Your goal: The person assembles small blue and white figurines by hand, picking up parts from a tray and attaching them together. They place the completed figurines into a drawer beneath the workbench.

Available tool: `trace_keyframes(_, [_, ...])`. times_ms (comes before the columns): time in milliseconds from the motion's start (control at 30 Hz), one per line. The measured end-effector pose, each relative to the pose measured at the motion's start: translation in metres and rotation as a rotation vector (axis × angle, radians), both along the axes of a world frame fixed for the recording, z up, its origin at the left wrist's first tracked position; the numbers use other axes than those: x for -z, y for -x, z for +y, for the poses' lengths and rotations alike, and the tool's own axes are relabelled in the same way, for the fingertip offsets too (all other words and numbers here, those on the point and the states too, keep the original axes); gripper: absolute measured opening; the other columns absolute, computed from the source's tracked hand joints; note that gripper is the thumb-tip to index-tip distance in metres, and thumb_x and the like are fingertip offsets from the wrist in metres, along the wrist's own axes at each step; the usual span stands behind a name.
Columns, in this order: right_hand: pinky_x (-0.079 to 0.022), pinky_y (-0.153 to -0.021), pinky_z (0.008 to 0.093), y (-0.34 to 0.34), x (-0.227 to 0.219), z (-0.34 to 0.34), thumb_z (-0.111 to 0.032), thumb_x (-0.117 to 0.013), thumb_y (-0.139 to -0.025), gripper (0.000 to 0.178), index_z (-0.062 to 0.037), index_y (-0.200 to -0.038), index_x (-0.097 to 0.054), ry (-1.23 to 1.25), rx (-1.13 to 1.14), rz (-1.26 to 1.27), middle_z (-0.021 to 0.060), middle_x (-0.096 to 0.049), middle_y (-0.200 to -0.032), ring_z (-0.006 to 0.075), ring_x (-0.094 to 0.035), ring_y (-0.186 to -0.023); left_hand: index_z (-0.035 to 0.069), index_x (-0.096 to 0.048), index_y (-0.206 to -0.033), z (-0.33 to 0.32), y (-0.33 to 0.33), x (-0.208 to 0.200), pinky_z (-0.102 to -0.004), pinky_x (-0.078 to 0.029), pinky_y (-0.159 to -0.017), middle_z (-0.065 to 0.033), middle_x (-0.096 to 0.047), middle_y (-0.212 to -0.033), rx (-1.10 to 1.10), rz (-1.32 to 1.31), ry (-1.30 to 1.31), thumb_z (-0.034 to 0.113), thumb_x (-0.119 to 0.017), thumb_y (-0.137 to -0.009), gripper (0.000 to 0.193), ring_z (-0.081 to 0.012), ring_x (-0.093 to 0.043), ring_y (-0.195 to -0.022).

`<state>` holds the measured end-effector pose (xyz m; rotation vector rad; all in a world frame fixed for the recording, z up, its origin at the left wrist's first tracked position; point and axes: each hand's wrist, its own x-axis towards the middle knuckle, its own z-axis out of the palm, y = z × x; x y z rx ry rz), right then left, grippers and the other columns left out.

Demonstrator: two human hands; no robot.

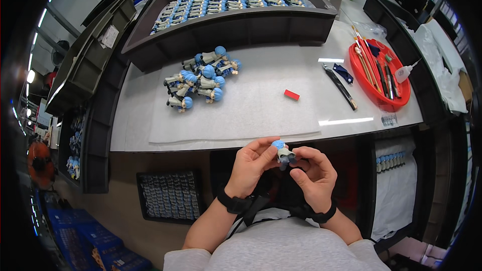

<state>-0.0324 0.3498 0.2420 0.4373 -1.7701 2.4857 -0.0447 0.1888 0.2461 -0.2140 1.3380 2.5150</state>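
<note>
Just off the table's front edge, I have a small blue-haired figurine (285, 155) in a pale grey-green coat with dark legs. My left hand (249, 168) pinches it by the head end between thumb and fingers. My right hand (316, 175) curls its fingers against the figurine's leg end, with the thumb standing a little apart. A loose pile of similar figurines (208, 81) lies on the white padded sheet (251, 120) beyond my hands. To the right of the pile sits a small red block (291, 95).
At the back, a large dark tray (231, 27) holds rows of figurines. A red bowl (355, 70) with brushes and a small white bottle stands right, beside a dark-handled brush (340, 86). More trays flank the table, and a lower tray (170, 195) sits below left.
</note>
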Motion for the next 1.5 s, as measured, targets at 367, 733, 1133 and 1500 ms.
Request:
trace_keyframes(367, [-0.053, -0.07, 0.0281, 0.007, 0.007, 0.018, -0.016, -0.052, -0.093, 0.028, 0.005, -0.111, -0.055, -0.028, -0.07, -0.276, 0.013, -0.062, -0.097, 0.0159, -0.062, -0.081, -0.004, -0.055, -0.113, 0.013, 0.004, 0.001, -0.0287, -0.05, -0.085, -0.012, -0.061, -0.109, -0.081, 0.274, 0.19, -0.002, -0.062, -0.083, 0.03, -0.016, -0.059, -0.098])
trace_keyframes(733, [-0.053, -0.069, 0.0291, 0.007, -0.003, 0.027, -0.021, -0.044, -0.096, 0.034, 0.0082, -0.111, -0.054, 0.158, -0.113, -0.34, 0.0143, -0.063, -0.094, 0.0176, -0.063, -0.079, -0.002, -0.052, -0.117, 0.029, 0.007, 0.0, -0.0306, -0.053, -0.081, -0.012, -0.061, -0.106, 0.023, 0.027, 0.075, 0.012, -0.054, -0.092, 0.028, -0.0168, -0.061, -0.094])
trace_keyframes(1133, [-0.054, -0.067, 0.026, 0.01, -0.001, 0.03, -0.017, -0.044, -0.097, 0.031, 0.0065, -0.113, -0.055, 0.231, -0.185, -0.379, 0.0119, -0.063, -0.092, 0.0152, -0.063, -0.077, 0.001, -0.056, -0.115, 0.027, 0.006, 0.0, -0.0262, -0.054, -0.073, -0.0065, -0.063, -0.098, 0.061, -0.063, 0.095, 0.018, -0.051, -0.094, 0.027, -0.0126, -0.062, -0.086])
trace_keyframes(1500, [-0.054, -0.065, 0.027, 0.008, 0.001, 0.026, -0.021, -0.045, -0.096, 0.032, 0.0063, -0.109, -0.056, 0.145, -0.171, -0.389, 0.0134, -0.063, -0.091, 0.0169, -0.063, -0.076, -0.002, -0.057, -0.113, 0.023, 0.003, 0.0, -0.0268, -0.053, -0.076, -0.0091, -0.063, -0.101, -0.013, -0.033, 0.137, 0.01, -0.054, -0.091, 0.025, -0.0136, -0.061, -0.088])
